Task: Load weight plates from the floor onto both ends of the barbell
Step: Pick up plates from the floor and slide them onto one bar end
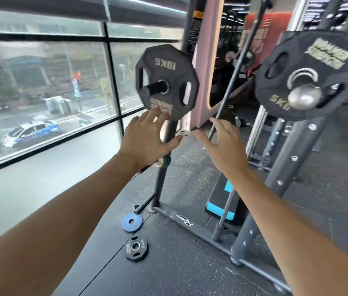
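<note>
Head cam view, looking down at a rack by a big window (40, 82). Both arms are stretched forward. Left hand (147, 142) has its grip spread, fingers straight, fingertips right at the bottom edge of the 10KG plate (166, 82), can't tell for sure if they actually touch it. That plate hangs on a black peg (154, 87) sticking out of the rack upright (164, 167). Right hand (224, 146) is also spread wide, holding nothing, hovering near a thin slanted bar (228, 99) behind it.

Off to the right there's a 5KG plate (309, 75) on a sleeve with a rounded metal end (304, 97), close to the camera and a bit blurry.

On the floor (179, 270) beside the rack base: a small blue plate (131, 222) lying flat, and just in front of it a small black plate (136, 247), also flat. They sit near each other but not touching. A black and blue step platform (222, 201) sits behind the rack's base bar.
</note>
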`<state>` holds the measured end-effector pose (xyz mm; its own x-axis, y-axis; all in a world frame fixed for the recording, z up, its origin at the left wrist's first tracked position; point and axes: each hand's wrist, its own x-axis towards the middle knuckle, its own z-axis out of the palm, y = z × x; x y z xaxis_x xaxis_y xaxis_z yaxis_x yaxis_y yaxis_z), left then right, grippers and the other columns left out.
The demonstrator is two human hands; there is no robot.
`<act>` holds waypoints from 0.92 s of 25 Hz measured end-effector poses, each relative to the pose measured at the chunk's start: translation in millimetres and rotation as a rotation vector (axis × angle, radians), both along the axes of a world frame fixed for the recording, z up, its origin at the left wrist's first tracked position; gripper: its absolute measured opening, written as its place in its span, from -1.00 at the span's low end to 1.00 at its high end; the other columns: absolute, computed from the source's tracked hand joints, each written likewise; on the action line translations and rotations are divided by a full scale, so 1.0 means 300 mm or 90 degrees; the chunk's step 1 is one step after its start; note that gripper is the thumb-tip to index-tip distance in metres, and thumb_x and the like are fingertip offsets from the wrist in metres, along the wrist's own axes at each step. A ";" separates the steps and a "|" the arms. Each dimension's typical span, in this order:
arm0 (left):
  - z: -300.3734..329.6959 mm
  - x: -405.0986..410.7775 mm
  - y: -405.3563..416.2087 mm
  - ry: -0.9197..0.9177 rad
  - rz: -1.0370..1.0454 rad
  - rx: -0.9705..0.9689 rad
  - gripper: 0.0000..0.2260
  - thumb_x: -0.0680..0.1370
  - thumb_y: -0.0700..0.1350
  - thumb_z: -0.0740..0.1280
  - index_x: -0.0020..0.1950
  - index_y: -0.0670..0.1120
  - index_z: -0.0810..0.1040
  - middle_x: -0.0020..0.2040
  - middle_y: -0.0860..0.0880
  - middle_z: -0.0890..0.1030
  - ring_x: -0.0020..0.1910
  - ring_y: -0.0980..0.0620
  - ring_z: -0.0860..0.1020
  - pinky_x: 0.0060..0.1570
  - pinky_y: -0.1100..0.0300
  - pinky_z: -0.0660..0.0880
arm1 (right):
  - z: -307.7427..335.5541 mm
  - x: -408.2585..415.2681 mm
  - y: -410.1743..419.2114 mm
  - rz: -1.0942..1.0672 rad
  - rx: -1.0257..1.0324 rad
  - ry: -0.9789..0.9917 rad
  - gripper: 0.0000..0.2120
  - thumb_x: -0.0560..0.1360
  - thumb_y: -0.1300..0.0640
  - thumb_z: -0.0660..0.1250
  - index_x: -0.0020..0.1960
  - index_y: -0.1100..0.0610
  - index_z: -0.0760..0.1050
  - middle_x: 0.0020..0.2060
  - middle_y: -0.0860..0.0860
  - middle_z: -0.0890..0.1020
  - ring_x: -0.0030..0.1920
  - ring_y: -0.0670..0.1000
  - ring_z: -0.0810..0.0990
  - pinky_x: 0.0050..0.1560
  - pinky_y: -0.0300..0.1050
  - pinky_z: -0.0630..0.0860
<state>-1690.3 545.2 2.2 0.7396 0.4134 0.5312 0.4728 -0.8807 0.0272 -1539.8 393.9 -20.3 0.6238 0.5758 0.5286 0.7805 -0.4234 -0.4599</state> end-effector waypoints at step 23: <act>-0.807 -0.421 1.003 0.111 0.327 -0.322 -0.30 0.54 0.38 0.05 0.45 -0.09 0.43 0.41 -0.13 0.46 0.36 -0.15 0.44 0.31 -0.08 0.37 | -0.716 -0.231 1.216 0.272 -0.225 0.170 -0.34 0.56 -0.31 0.22 0.48 0.10 0.34 0.38 0.04 0.44 0.40 0.06 0.38 0.21 0.08 0.46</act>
<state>-1816.6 846.1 -239.9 0.4433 0.8931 0.0765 0.8565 -0.4472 0.2576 -1609.0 758.7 -235.2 0.3844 0.9156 0.1176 0.7915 -0.2614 -0.5524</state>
